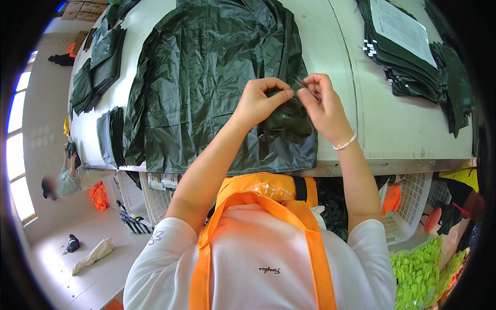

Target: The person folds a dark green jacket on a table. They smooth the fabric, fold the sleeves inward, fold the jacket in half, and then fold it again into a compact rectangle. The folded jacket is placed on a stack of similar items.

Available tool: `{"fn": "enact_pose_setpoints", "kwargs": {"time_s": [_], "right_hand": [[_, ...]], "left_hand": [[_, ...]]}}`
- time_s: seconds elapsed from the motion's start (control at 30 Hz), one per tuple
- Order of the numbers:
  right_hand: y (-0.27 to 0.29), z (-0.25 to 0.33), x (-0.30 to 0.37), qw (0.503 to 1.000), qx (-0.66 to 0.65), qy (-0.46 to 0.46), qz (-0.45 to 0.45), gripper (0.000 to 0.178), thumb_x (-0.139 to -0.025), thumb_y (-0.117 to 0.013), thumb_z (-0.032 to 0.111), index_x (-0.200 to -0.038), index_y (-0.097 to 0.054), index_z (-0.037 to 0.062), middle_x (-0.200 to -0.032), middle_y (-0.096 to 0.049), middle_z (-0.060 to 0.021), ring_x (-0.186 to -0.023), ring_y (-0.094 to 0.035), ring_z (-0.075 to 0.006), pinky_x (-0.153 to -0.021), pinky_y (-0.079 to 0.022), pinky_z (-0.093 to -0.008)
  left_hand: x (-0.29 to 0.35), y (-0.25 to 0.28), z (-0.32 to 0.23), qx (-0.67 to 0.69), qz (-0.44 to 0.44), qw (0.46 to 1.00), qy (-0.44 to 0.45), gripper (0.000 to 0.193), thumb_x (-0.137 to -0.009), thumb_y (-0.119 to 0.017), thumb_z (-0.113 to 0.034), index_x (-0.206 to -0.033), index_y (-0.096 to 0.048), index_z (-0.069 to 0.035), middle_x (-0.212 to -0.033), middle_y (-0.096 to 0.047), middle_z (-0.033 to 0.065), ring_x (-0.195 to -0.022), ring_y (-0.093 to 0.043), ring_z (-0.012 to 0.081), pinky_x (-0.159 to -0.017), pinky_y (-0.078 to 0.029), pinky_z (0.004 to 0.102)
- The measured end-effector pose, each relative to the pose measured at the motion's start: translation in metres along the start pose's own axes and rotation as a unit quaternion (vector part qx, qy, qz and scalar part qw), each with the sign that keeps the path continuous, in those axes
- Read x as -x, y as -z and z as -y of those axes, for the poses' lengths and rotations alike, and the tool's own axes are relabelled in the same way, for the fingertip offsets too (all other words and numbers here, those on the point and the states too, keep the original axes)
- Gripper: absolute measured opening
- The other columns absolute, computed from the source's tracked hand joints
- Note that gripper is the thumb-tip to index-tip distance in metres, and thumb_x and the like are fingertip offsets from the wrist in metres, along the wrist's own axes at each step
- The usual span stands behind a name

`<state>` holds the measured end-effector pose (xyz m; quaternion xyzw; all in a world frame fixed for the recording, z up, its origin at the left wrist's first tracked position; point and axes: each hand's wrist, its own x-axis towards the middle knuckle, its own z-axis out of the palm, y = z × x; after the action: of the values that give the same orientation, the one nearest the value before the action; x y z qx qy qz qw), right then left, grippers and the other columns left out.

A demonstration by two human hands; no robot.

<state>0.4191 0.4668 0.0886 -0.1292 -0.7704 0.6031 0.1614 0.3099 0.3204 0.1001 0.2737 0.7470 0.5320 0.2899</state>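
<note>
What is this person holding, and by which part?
The right hand holds a small pointed tool by the end away from its tip. The left hand is pinched together, but whether it grips anything cannot be told.

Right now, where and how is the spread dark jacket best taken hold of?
Probably pinch the left end of its near hem, coming from the near side: the jacket lies spread, that hem along the near table edge, while the left hand and right hand are toward its right side.

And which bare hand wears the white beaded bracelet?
The bare right hand: the white beaded bracelet is on its wrist. The bare left hand has none.
</note>
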Motion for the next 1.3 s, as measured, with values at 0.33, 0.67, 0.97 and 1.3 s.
{"fn": "enact_pose_setpoints", "kwargs": {"time_s": [0.33,0.67,0.97,1.3], "right_hand": [[0.01,0.006,0.007,0.997,0.038,-0.035,0.063,0.017,-0.086,-0.063,0.018,-0.088,-0.056,0.0026,-0.075,-0.064,-0.0087,-0.066,-0.062,-0.0199,-0.062,-0.047,-0.0282],[0.007,0.003,0.004,0.996,0.068,-0.012,0.058,0.017,-0.085,-0.064,0.02,-0.087,-0.057,0.0048,-0.072,-0.063,-0.008,-0.063,-0.061,-0.0229,-0.059,-0.046,-0.0293],[0.019,-0.02,0.001,0.993,-0.094,-0.069,0.029,0.015,-0.082,-0.069,0.008,-0.093,-0.061,0.0011,-0.078,-0.061,-0.0039,-0.071,-0.054,-0.0065,-0.062,-0.045,-0.0223],[-0.001,-0.02,0.002,0.999,-0.002,0.036,-0.023,0.011,-0.077,-0.07,0.001,-0.082,-0.062,-0.0025,-0.076,-0.06,-0.0034,-0.067,-0.054,-0.0078,-0.062,-0.044,-0.0224]], "left_hand": [[-0.003,0.0,0.012,0.131,-0.025,0.99,0.047,0.012,-0.086,-0.063,-0.01,-0.093,-0.063,0.0,-0.088,-0.066,0.0037,-0.08,-0.059,0.0067,-0.073,-0.046,0.0189],[-0.002,0.0,0.01,0.118,-0.01,0.992,0.032,0.014,-0.087,-0.064,-0.013,-0.093,-0.063,0.0,-0.086,-0.065,0.0018,-0.079,-0.058,0.0057,-0.072,-0.045,0.0184],[-0.003,0.001,0.017,0.153,-0.015,0.987,0.039,0.016,-0.089,-0.063,-0.015,-0.095,-0.062,-0.001,-0.087,-0.065,0.0011,-0.08,-0.057,0.0045,-0.072,-0.044,0.0174],[-0.001,-0.002,0.017,0.132,-0.019,0.991,0.025,0.015,-0.088,-0.064,-0.014,-0.095,-0.061,0.0,-0.084,-0.065,-0.0003,-0.077,-0.056,0.003,-0.07,-0.044,0.0169]]}}
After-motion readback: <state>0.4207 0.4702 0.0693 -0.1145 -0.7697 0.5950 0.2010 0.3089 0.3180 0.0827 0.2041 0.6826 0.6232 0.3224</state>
